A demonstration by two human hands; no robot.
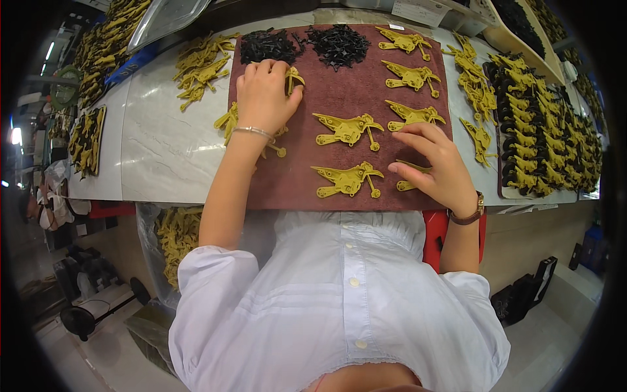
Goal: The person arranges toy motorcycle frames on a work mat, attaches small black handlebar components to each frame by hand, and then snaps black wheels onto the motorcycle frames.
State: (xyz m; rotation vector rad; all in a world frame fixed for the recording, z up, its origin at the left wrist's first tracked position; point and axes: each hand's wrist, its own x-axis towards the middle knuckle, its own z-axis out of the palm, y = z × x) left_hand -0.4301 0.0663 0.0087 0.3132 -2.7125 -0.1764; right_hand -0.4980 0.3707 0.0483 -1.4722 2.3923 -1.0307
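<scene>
At the near right corner of the mat [349, 90], our right hand [436, 163] holds thumb and fingers apart over a yellow part [405, 185]; it lies under the thumb, its long axis apparently left to right, mostly hidden. At the mat's far left, our left hand [266, 98] is nearer the 2 heaps of black bits [269, 47], just beyond its bent fingertips; we cannot tell whether they grip the yellow piece [295, 77] there. The mat looks plush, the yellow matte and beaked, the black thin, glossy.
</scene>
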